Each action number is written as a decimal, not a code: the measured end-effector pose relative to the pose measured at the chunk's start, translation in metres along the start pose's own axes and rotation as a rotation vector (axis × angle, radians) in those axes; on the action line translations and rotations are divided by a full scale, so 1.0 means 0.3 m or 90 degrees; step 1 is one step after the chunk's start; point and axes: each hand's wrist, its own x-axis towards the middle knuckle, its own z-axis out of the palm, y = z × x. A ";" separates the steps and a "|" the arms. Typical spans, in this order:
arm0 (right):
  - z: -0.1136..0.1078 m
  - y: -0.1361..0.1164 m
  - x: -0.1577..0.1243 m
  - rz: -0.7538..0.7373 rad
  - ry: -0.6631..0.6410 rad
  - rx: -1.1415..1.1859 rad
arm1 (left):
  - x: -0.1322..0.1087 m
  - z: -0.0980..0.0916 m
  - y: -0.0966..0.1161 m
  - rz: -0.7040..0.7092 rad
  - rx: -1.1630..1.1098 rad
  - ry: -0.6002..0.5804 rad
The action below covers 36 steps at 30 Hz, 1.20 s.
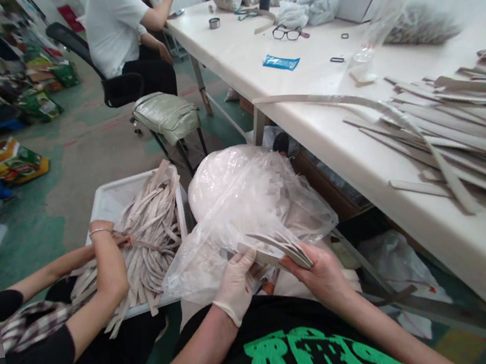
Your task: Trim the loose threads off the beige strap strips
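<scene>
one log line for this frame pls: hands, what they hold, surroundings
left hand: gloved, on strip stack | right hand: bare, grips strip stack | plastic bag: on lap | co-worker's hands: in strip tray

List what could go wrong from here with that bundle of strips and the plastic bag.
1. The right hand pinches a fanned bundle of strips at one end only; loose ones could slide out onto the floor.
2. The gloved left hand grips the strips and the thin clear bag together; the film might snag or tear.
3. A long strip on the table curls out over the edge and could slip off.
</scene>
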 end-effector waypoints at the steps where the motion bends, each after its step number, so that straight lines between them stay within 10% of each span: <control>1: -0.008 -0.009 0.004 0.016 -0.039 0.034 | 0.000 0.008 0.000 0.005 0.015 -0.014; 6: -0.107 -0.034 -0.017 0.093 -0.307 0.157 | -0.012 0.036 0.065 0.104 0.014 -0.017; 13: -0.109 -0.113 0.027 0.060 -0.191 0.102 | -0.047 0.094 0.050 0.116 0.118 -0.152; 22: -0.070 -0.244 0.094 0.017 -0.248 0.133 | -0.115 0.051 0.316 0.400 0.123 -0.043; 28: 0.013 -0.215 0.121 0.054 -0.292 0.070 | -0.013 -0.023 0.182 0.198 -0.056 -0.006; 36: 0.040 -0.175 0.117 0.040 -0.300 -0.067 | -0.012 -0.041 0.088 0.182 -0.051 -0.045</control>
